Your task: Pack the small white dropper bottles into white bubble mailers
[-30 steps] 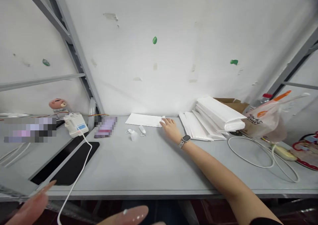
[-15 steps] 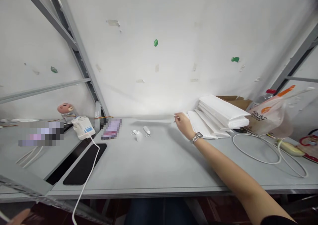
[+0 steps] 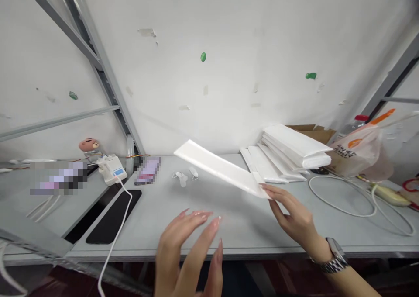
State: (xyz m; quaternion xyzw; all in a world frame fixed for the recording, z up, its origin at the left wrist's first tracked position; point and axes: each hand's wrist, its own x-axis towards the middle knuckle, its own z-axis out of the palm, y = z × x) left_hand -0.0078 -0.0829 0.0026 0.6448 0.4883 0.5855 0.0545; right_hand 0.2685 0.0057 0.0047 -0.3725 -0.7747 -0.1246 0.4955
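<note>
My right hand [image 3: 291,216], with a metal watch at the wrist, pinches the near right end of a flat white envelope-like sleeve [image 3: 222,168]. The sleeve is tilted in the air above the grey table [image 3: 157,218], its far end up and to the left. My left hand [image 3: 190,253] is raised at the table's front edge, fingers apart, holding nothing and not touching the sleeve. Beyond it on the table lie small white objects with loops [image 3: 180,177]. A stack of similar white sleeves [image 3: 291,150] rests at the back right.
On the left lie a black flat object [image 3: 113,218], a blurred-out purple item [image 3: 148,170] and a white power strip [image 3: 111,169] with a cable hanging over the edge. To the right are a coiled white cable [image 3: 340,214], a plastic bag [image 3: 355,153] and a cardboard box [image 3: 314,133].
My right hand has drawn the white sleeve toward me and right, away from the wall. My left hand has come up from the lower left corner to the front middle.
</note>
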